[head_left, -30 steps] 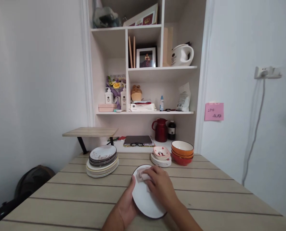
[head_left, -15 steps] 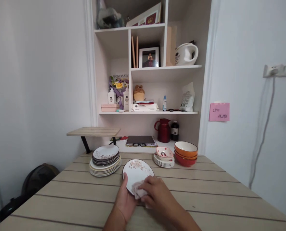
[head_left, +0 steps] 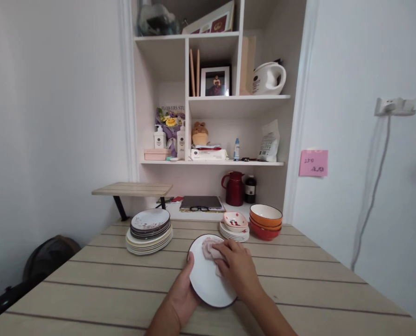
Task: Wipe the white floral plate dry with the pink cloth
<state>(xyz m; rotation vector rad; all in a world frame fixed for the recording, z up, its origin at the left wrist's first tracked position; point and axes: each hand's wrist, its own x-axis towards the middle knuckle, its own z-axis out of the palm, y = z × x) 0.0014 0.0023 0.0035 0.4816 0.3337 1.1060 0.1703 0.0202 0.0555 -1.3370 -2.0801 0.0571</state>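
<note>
A white plate [head_left: 208, 284] with a dark rim is tilted toward me above the wooden table [head_left: 120, 284]. My left hand [head_left: 183, 289] grips its left edge, thumb over the rim and fingers hidden underneath. Pinched in my right hand [head_left: 238, 268] is a crumpled pale cloth [head_left: 210, 247], pressed on the upper part of the plate. The hand and cloth cover most of the plate's far right side.
Stacked plates [head_left: 150, 231] stand at the left. Small dishes [head_left: 235, 226] and orange and red bowls [head_left: 266, 221] are at the back right. Behind are a laptop [head_left: 201, 202], glasses [head_left: 198, 209] and a red jug [head_left: 234, 189]. A raised wooden stand [head_left: 133, 189] is back left.
My right hand has moved the cloth from the plate's near edge up to its far part. The plate has shifted right and nearer, and its floral print is now covered or turned away.
</note>
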